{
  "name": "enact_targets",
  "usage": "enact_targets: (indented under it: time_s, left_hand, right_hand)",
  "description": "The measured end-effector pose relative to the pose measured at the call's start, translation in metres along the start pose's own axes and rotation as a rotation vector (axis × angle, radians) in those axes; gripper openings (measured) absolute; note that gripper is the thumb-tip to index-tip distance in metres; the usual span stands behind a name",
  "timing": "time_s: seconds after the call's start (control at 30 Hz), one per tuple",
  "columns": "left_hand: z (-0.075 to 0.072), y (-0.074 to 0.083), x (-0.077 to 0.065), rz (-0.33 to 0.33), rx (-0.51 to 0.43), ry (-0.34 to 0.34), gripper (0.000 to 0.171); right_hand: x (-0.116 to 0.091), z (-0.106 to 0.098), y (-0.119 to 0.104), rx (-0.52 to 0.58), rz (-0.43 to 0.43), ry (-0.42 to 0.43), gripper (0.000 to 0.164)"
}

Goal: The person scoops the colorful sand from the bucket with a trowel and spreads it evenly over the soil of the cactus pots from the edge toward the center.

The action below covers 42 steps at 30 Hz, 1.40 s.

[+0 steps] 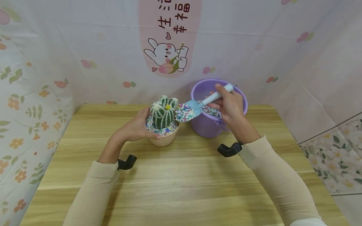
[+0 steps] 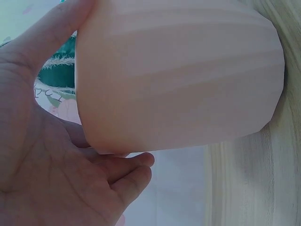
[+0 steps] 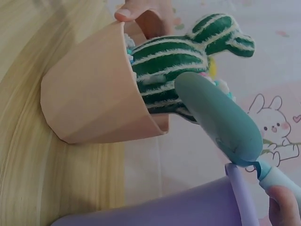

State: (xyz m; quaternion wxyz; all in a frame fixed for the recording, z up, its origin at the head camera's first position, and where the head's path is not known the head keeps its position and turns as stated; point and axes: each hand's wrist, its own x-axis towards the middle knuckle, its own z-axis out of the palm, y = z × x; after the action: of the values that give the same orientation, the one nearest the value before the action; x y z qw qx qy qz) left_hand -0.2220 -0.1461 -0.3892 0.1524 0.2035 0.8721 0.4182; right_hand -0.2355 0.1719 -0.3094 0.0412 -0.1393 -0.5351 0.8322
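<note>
A peach flowerpot [image 1: 162,141] stands on the table with a green, white-striped cactus [image 1: 163,116] in it, set among colourful pebbles [image 1: 151,126]. My left hand [image 1: 137,126] grips the pot's rim from the left, thumb in front; the left wrist view shows its fingers round the pot [image 2: 183,80]. With my right hand [image 1: 230,102] I hold the handle of a light-blue hand shovel [image 1: 195,106]. Its scoop carries a heap of pebbles [image 1: 184,113] close to the pot's right rim. In the right wrist view the scoop's underside [image 3: 221,120] hides part of the cactus [image 3: 171,66].
A purple bucket [image 1: 207,127] with more pebbles [image 1: 211,111] inside stands right of the pot, below the shovel. Behind the wooden table [image 1: 175,185] hangs a printed cloth [image 1: 113,56] with a rabbit drawing. Each wrist wears a black camera mount.
</note>
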Motion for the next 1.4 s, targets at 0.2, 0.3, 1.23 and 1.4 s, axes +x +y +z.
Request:
enact_targets:
  time_s: [0.2,0.3,1.23,1.4]
  left_hand:
    - [0.000,0.001,-0.001,-0.012,0.016,-0.002,0.128]
    - [0.000,0.001,-0.001,-0.016,0.018,-0.002,0.127]
    - [0.001,-0.020,-0.006,0.120,-0.166,0.010,0.116]
    - [0.009,-0.021,-0.008,0.054,-0.150,0.075,0.121]
  right_hand:
    - [-0.002,0.001,0.001,-0.005,-0.017,0.008,0.025]
    - [-0.003,0.002,0.000,0.002,-0.025,0.012,0.025]
    - [-0.009,-0.005,0.002,0.056,-0.022,0.028,0.027]
    - [-0.016,-0.009,0.007,0.076,-0.029,0.019,0.030]
